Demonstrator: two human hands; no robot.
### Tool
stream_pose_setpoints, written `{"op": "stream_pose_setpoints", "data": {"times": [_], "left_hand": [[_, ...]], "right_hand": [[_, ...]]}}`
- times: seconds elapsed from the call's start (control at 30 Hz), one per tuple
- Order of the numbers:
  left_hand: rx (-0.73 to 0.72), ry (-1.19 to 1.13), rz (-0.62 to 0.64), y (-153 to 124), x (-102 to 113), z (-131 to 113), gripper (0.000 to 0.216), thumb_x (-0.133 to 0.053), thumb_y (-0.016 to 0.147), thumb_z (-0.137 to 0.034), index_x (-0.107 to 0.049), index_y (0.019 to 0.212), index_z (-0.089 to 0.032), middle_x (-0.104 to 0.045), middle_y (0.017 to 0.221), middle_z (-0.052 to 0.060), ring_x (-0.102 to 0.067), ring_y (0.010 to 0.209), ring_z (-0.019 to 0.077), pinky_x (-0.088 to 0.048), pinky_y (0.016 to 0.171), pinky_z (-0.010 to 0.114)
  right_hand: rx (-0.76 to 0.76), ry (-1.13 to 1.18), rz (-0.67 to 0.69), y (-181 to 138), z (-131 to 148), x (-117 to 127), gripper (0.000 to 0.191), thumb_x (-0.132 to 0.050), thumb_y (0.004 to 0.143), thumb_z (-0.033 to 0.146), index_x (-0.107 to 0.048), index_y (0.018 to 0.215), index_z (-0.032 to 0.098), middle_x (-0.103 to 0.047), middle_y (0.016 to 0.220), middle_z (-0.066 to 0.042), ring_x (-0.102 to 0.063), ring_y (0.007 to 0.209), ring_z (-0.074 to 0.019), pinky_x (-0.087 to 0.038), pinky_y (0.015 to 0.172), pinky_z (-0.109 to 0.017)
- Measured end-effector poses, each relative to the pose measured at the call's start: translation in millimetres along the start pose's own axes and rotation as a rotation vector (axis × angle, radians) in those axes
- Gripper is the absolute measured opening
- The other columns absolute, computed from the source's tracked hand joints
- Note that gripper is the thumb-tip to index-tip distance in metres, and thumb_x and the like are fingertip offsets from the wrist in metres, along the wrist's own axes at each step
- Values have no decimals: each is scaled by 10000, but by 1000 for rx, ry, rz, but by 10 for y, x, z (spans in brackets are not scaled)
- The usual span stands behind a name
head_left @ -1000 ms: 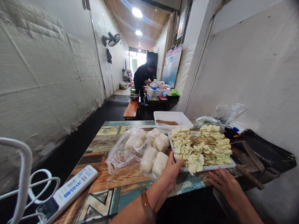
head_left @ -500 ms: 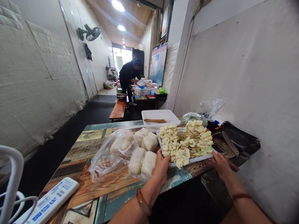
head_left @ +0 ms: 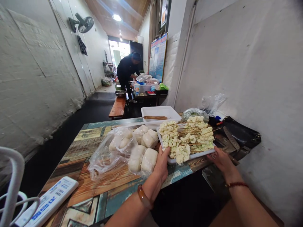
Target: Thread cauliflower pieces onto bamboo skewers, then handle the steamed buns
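A white plastic tray (head_left: 200, 154) heaped with skewered cauliflower (head_left: 182, 154) sits at the table's near right side. My left hand (head_left: 162, 161) grips the tray's near left corner, its thumb up over the rim by the florets. At the near right corner, my right hand (head_left: 222, 160) holds the edge, with its fingers partly hidden beneath it. Thin wooden sticks poke out of the cauliflower in several directions. Close to the left of my left hand lie plastic-wrapped white round pieces (head_left: 149, 160), perhaps buns or dough.
Behind the tray stands a white bin (head_left: 174, 115) with loose skewers (head_left: 155, 117). A black bag (head_left: 243, 130) lies at the right by the wall. A power strip (head_left: 50, 200) rests at the table's left. Farther off, a person (head_left: 126, 71) bends over another table.
The whole scene has shifted slightly up and left as my head moved. Both hands stay on the tray, and the right one's fingers now reach a little further under its corner.
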State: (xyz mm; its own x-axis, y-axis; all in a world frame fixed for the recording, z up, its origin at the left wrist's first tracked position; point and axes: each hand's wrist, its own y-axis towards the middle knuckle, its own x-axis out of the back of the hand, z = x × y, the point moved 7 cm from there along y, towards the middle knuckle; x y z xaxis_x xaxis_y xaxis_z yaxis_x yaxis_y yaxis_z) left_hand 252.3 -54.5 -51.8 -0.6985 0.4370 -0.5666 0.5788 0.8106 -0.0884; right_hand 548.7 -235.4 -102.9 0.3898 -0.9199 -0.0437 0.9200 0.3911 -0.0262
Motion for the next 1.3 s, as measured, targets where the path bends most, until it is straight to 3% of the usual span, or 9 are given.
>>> {"op": "stream_pose_setpoints", "data": {"times": [0.17,0.27,0.33,0.47,0.53,0.6,0.77,1.1,1.3], "left_hand": [[-114,94,17,-105,-50,-95,706,-737,723,-332,-421,1348,-247,-529,1375,89,-496,1256,235,-338,1094,373],[-156,148,50,-187,-58,-101,848,-803,647,-316,-381,1377,-231,-481,1419,115,-458,1298,263,-327,1108,384],[-185,237,22,-234,-21,-97,941,-847,576,-311,-371,1383,-223,-423,1464,124,-379,1359,285,-266,1145,393],[-246,454,-49,-286,47,-80,1088,-884,485,-306,-325,1413,-203,-324,1521,140,-232,1431,309,-144,1188,424],[-278,502,-63,-285,60,-67,1123,-882,475,-298,-299,1428,-191,-323,1519,151,-223,1433,318,-135,1188,445],[-314,512,-71,-272,71,-62,1139,-874,478,-290,-274,1440,-184,-342,1508,158,-241,1428,322,-147,1185,460],[-333,461,-105,-223,114,-73,1116,-853,512,-297,-259,1448,-169,-380,1484,165,-320,1393,326,-217,1168,450],[-381,462,-106,-168,69,-133,976,-804,601,-284,-295,1426,-170,-402,1464,155,-333,1387,305,-249,1161,445],[-389,548,-167,-150,33,-134,989,-794,598,-288,-274,1428,-150,-375,1477,173,-325,1388,310,-230,1167,446]], "right_hand": [[11,1,-171,-51,33,144,293,-645,674,410,-631,883,205,-675,802,-65,-648,692,-222,-564,591,-360],[124,-16,-338,-227,252,261,442,-620,722,437,-608,1084,183,-669,942,-68,-646,841,-219,-553,718,-369],[309,-113,-376,-423,586,207,463,-603,777,436,-597,1168,189,-657,1072,-78,-627,957,-218,-519,848,-385],[939,-586,-16,-982,1390,-548,313,-490,912,330,-659,1134,188,-644,1169,-115,-588,1077,-232,-454,972,-412],[1151,-784,192,-1234,1545,-967,324,-451,936,240,-640,1197,203,-641,1196,-109,-562,1125,-235,-420,1007,-421],[1253,-968,284,-1362,1580,-1248,390,-434,930,157,-593,1278,233,-608,1275,-92,-524,1176,-246,-400,1012,-434],[1323,-1161,252,-1328,1582,-1412,293,-508,921,195,-659,1163,262,-579,1339,-47,-502,1174,-276,-409,946,-442],[1405,-1121,270,-1258,1570,-1208,185,-532,930,241,-705,985,209,-669,1145,-74,-574,1024,-227,-447,927,-385],[1350,-1082,268,-1250,1474,-1096,202,-534,922,206,-684,1055,216,-646,1114,-79,-584,1040,-224,-454,955,-377]]}}
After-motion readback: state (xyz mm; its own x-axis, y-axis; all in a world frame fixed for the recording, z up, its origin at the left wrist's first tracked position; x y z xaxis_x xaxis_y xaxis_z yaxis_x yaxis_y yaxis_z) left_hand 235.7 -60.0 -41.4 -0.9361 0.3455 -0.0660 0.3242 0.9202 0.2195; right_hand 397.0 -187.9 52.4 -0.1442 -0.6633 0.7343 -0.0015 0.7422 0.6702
